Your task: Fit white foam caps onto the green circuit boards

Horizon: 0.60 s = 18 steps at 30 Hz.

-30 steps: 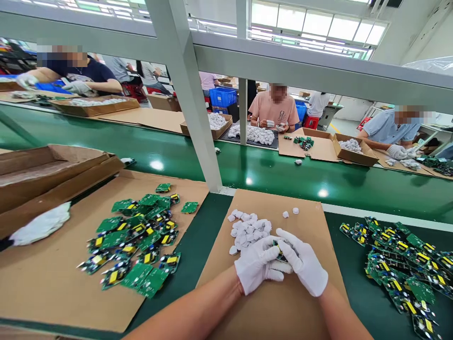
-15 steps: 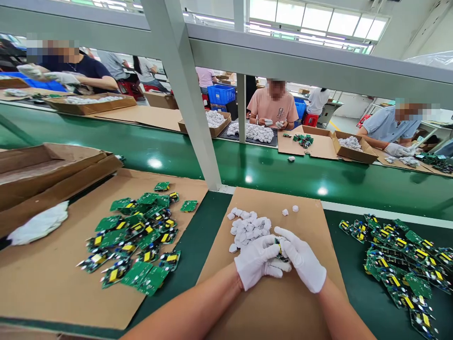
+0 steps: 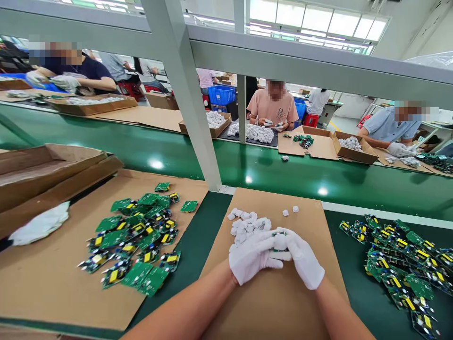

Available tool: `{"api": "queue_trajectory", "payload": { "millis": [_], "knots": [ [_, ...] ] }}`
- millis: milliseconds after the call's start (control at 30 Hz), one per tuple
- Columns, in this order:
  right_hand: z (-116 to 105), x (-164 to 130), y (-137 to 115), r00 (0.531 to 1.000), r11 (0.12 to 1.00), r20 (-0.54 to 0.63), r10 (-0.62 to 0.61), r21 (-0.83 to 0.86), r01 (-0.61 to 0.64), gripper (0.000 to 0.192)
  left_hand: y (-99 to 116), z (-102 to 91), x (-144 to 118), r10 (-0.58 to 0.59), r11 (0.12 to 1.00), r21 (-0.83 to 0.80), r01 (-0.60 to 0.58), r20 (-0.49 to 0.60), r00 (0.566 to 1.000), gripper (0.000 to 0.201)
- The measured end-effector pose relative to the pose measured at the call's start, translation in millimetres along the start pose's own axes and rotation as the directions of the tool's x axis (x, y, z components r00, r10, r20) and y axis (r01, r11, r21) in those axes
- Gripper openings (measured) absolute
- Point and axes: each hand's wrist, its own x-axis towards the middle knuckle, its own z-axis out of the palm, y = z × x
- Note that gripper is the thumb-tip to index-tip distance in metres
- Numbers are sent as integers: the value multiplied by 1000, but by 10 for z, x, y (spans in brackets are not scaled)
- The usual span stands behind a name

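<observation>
My left hand [image 3: 250, 256], in a white glove, is closed around the side of a small green circuit board [image 3: 279, 232]. From the other side my right hand [image 3: 305, 260], also gloved, grips the same board. A white piece [image 3: 280, 242] lies against the board between my fingers; whether it is fastened there I cannot tell. Most of the board is hidden by the gloves. Just beyond my left hand is a pile of small white pieces [image 3: 249, 223]. Two loose white pieces [image 3: 295, 208] lie farther back on the cardboard sheet [image 3: 276, 309].
Many circuit boards [image 3: 136, 231] are heaped on cardboard at left, more boards [image 3: 399, 255] at right. A cardboard tray [image 3: 56, 174] and a white glove [image 3: 40, 222] lie far left. A metal post [image 3: 198, 108] rises ahead. Across the green conveyor [image 3: 163, 158], co-workers handle parts.
Both hands have shifted slightly left, and the fingers have moved around the board. The white piece on it now shows more clearly. A small item on the conveyor has moved left.
</observation>
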Motion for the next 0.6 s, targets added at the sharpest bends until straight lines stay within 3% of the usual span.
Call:
{"api": "queue_trajectory", "payload": {
  "millis": [233,400,500,600],
  "knots": [
    [112,-6,-100,994,998,101,35,52,-40,39,-70,-17,56,53,964,266,-20,-118,992,38],
    [83,-29,-154,997,999,74,-34,9,34,38,-51,13,43,90,956,284,-80,-24,996,40],
    [71,-39,-148,990,998,123,-66,-16,68,40,-32,28,37,111,934,346,-86,-53,992,36],
    [82,-39,-122,995,988,61,-74,-131,82,37,-24,32,31,161,926,351,-140,-30,987,35]
  ]
}}
